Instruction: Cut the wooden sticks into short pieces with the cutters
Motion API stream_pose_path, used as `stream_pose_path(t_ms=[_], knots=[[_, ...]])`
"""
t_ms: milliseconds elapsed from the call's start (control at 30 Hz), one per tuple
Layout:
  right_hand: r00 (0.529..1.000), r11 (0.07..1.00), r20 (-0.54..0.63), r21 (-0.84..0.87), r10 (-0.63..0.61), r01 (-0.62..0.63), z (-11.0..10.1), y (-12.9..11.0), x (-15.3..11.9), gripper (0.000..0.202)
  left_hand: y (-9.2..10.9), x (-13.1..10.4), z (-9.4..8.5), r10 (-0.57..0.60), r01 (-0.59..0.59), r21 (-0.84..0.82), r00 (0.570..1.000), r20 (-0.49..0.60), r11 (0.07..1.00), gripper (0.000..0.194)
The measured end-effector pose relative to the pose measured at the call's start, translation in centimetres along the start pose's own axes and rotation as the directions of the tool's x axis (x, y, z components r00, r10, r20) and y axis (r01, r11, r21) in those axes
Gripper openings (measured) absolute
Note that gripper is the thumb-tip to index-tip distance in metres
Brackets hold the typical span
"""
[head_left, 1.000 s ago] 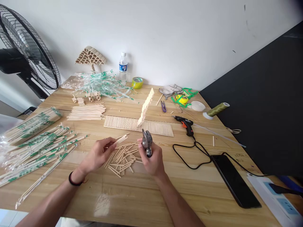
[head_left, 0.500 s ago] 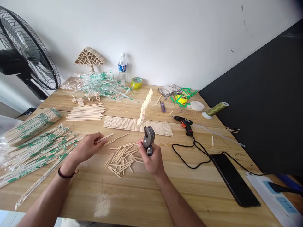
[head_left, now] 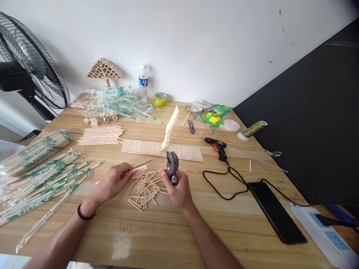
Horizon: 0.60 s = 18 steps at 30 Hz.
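My left hand [head_left: 116,181] is closed around a couple of pale chopsticks [head_left: 139,168], whose ends stick out to the right toward the cutter. In my right hand [head_left: 181,188] is a dark metal hand cutter [head_left: 172,163], held upright with its jaw end at the top; its handles are mostly hidden by the palm. Between both hands lies a loose pile of short cut sticks [head_left: 144,190]. Just behind the hands, a flat strip of sticks laid side by side [head_left: 140,146] bears a narrow upright stick panel [head_left: 169,129].
Wrapped chopsticks [head_left: 39,183] crowd the left side, with bare chopsticks [head_left: 101,134] and plastic wrappers [head_left: 117,101] behind. A glue gun [head_left: 217,146], its cord, a phone [head_left: 276,213] and a power strip [head_left: 322,228] lie right. A bottle [head_left: 143,82] and tape [head_left: 160,99] stand at the back.
My left hand has moved right with the chopsticks, bringing their ends closer to the cutter. My right hand still holds the cutter in nearly the same place. The view has shifted slightly.
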State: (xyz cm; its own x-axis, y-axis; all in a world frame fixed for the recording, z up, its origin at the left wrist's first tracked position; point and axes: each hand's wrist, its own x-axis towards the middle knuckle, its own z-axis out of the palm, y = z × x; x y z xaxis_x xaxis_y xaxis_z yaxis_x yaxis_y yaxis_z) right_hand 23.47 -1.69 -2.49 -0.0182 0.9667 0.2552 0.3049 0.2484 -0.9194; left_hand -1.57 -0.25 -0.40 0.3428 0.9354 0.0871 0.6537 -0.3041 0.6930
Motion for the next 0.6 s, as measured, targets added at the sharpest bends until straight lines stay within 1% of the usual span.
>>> stream_pose_path(t_ms=[100,200,333,433,500,600], knots=[[1.0,1.0,-0.004,-0.013,-0.013,0.013,0.0,0.0,0.0,0.026,-1.0,0.0,-0.3,-0.068,0.069,0.049,0.998,-0.011,0.996,0.028],[1.0,1.0,0.0,-0.008,-0.01,0.01,0.0,-0.1,0.1,0.027,-1.6,-0.1,0.1,-0.086,0.085,0.114,0.996,0.002,0.99,0.03],[1.0,1.0,0.016,-0.013,-0.011,0.011,-0.1,-0.1,0.1,0.026,-0.9,-0.3,1.8,-0.124,0.122,0.201,0.992,-0.004,0.972,0.033],[1.0,1.0,0.021,-0.02,-0.022,0.022,-0.1,0.0,0.1,0.026,-0.2,-0.5,2.8,-0.159,0.149,0.224,0.987,0.03,0.963,0.028],[0.999,1.0,0.025,-0.021,-0.019,0.02,-0.1,0.0,0.1,0.026,-0.1,-0.5,3.1,-0.168,0.151,0.217,0.984,0.057,0.964,0.024],[0.999,1.0,0.032,-0.008,-0.009,0.009,0.0,0.0,0.0,0.027,-0.4,-0.5,3.0,-0.177,0.162,0.206,0.982,0.058,0.965,0.022]])
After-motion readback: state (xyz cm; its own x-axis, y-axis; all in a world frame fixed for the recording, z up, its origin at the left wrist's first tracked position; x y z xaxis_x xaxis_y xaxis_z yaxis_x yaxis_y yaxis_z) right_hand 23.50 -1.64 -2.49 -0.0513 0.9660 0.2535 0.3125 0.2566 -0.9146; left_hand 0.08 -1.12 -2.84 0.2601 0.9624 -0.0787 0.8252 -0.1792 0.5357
